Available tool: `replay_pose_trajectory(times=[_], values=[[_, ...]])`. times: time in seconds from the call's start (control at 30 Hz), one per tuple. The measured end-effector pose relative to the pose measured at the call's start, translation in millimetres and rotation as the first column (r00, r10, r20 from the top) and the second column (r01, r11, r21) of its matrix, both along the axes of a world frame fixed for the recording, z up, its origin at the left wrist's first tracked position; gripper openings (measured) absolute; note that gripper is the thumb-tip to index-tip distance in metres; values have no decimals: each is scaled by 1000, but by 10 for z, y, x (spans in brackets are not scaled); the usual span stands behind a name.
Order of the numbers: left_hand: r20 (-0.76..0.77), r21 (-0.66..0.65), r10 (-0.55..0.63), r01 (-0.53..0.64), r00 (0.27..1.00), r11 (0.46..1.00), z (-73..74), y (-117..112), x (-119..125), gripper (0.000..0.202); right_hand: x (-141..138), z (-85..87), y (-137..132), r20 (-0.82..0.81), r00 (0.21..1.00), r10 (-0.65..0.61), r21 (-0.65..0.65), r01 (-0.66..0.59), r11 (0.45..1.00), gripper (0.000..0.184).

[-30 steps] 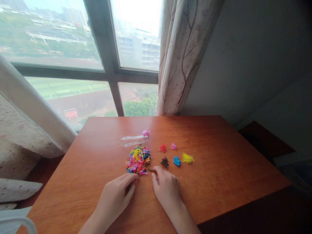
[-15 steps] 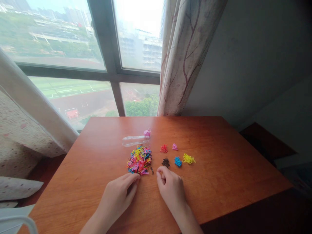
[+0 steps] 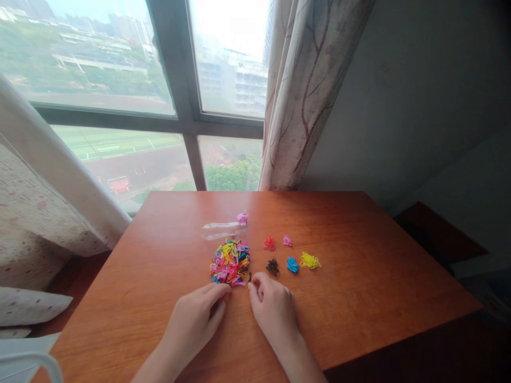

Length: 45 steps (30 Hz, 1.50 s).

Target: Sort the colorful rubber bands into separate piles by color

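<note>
A heap of mixed coloured rubber bands (image 3: 230, 261) lies in the middle of the wooden table (image 3: 359, 298). To its right sit small sorted clumps: red (image 3: 269, 244), pink (image 3: 287, 241), dark brown (image 3: 272, 266), blue (image 3: 293, 264) and yellow (image 3: 310, 260). My left hand (image 3: 195, 319) rests flat on the table, fingers stretched, tips touching the heap's near edge. My right hand (image 3: 273, 308) has its fingers curled, thumb and forefinger pinched at a single dark band (image 3: 249, 276) just right of the heap.
A clear plastic bottle (image 3: 219, 230) with a pink cap (image 3: 241, 217) lies on its side behind the heap. Curtains (image 3: 307, 90) hang at the window beyond the table. A dark stool or side table (image 3: 435, 234) stands to the right.
My right hand let the dark band lie on the table, drifted right, then came back left to it. My left hand stayed at the heap's edge.
</note>
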State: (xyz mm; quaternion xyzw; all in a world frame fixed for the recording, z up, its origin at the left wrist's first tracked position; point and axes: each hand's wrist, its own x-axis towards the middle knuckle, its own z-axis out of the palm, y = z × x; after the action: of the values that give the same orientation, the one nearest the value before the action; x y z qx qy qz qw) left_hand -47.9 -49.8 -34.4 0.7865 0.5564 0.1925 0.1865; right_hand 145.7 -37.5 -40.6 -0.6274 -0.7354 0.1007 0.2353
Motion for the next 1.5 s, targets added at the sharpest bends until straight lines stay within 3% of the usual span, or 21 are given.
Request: replay_pose_trajectory(times=[0.37,0.67,0.93,1.13,1.5], values=[[29,5,3,-4,1000,1000,15,2,2,22,-69,9,29,25,999,-36,-50,37,998,6],[52,-1,4,-4,999,1000,45,-1,6,22,-121,-23,64,60,997,-44,-14,45,999,9],[23,0,-6,6,1000,1000,-6,-3,-12,22,168,1,42,-83,991,-109,100,117,988,16],[4,8,-12,12,1000,1000,-7,-9,-18,22,407,-5,114,-21,985,-172,83,173,981,20],[9,30,-14,13,1000,999,-38,7,-19,20,314,-24,56,-104,989,-105,132,119,984,22]])
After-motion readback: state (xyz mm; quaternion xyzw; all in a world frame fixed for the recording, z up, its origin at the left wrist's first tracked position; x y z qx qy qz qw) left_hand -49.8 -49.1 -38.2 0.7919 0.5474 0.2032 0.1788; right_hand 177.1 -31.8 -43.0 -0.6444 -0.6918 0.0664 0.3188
